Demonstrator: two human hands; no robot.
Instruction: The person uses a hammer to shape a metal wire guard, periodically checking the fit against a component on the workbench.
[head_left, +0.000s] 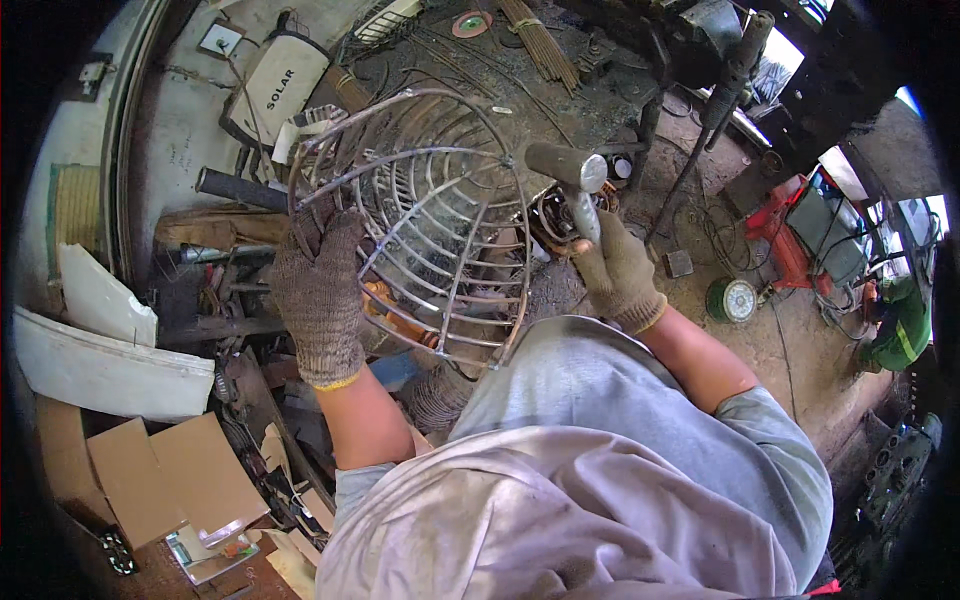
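My left hand (325, 280), in a brown knitted glove with a yellow cuff, grips the side of a rounded metal wire cage (466, 266). Curved rods form the cage, with thicker ribs crossing them, and its wide side faces me. In a matching glove, my right hand (620, 275) is closed around the handle of a hammer (567, 166). The hammer's thick cylindrical head stands just to the right of the cage's rim, above the hand. Part of its handle is hidden by my fingers.
Cardboard (150, 475) and curved white panels (110, 360) lie at the left. A bundle of rods (540, 45) rests at the far side. On the right are a green-rimmed spool (738, 300), a red machine (780, 235), loose cables and another person in green (900, 325).
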